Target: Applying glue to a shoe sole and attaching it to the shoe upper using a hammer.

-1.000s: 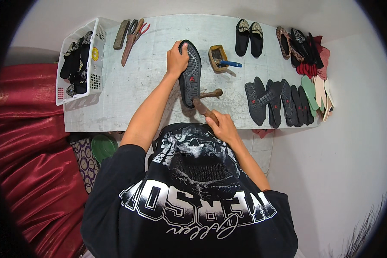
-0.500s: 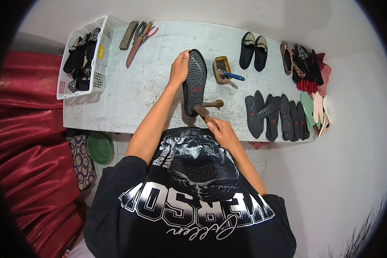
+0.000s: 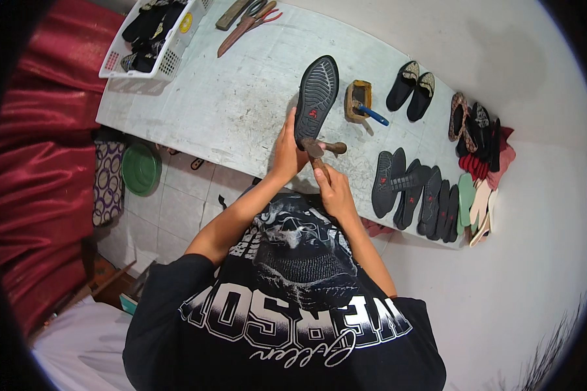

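Note:
A black shoe [image 3: 318,85] is held sole up over the table, its toe pointing away from me and its ridged outsole bearing a small red mark. Around the left side of its heel my left hand [image 3: 289,153] is closed, with the fingers partly hidden behind the shoe. My right hand [image 3: 335,191] grips the handle of a hammer [image 3: 315,150] with a worn brown head. That head lies over the heel end of the sole; whether it touches cannot be told. Right of the shoe, a small glue container [image 3: 359,92] holds a blue-handled brush [image 3: 374,116].
Black soles [image 3: 386,186] and green and cream insoles [image 3: 466,199] line the table's right end. Finished flats [image 3: 411,88] and more shoes [image 3: 479,127] stand behind them. A white basket of shoes [image 3: 168,70], a knife [image 3: 238,37] and red-handled pliers [image 3: 265,19] are far left.
My left hand has slid from the shoe's toe side down to its heel. The view has turned, so the table now slopes down to the right. The hammer stays near the heel.

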Tool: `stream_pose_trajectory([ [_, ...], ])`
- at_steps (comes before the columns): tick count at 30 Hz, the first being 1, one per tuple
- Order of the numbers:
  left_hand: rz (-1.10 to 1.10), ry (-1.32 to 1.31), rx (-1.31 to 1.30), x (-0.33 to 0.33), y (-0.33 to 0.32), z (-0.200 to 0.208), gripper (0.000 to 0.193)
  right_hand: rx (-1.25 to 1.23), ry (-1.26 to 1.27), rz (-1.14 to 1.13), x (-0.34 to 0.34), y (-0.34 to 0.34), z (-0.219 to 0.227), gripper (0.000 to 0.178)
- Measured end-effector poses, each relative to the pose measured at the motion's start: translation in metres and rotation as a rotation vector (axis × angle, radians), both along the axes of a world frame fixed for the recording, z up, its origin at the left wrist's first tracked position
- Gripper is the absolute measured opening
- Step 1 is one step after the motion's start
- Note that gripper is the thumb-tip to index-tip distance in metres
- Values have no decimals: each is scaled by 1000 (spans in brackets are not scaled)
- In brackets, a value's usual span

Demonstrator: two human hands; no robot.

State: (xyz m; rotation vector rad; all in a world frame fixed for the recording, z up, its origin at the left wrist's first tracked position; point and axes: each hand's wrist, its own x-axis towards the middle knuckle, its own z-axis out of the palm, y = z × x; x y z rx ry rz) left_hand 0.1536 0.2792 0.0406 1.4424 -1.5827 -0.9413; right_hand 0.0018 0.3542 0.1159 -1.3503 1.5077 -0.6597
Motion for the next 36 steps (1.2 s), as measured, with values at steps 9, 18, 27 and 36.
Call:
stream_pose_trajectory([
  [9, 185, 112, -41, -13, 5, -20, 97, -70, 102, 145, -16, -8, -2, 47],
  [18, 157, 141, 64, -12, 10, -24, 95, -343, 115, 294, -32, -14, -7, 48],
  [27, 116, -19, -154, -6, 30, -20, 88, -375, 177, 285, -28, -26, -7, 51],
  [36, 35, -31, 114, 16, 49, -21, 93, -410, 179, 285, -22, -32, -4, 49],
])
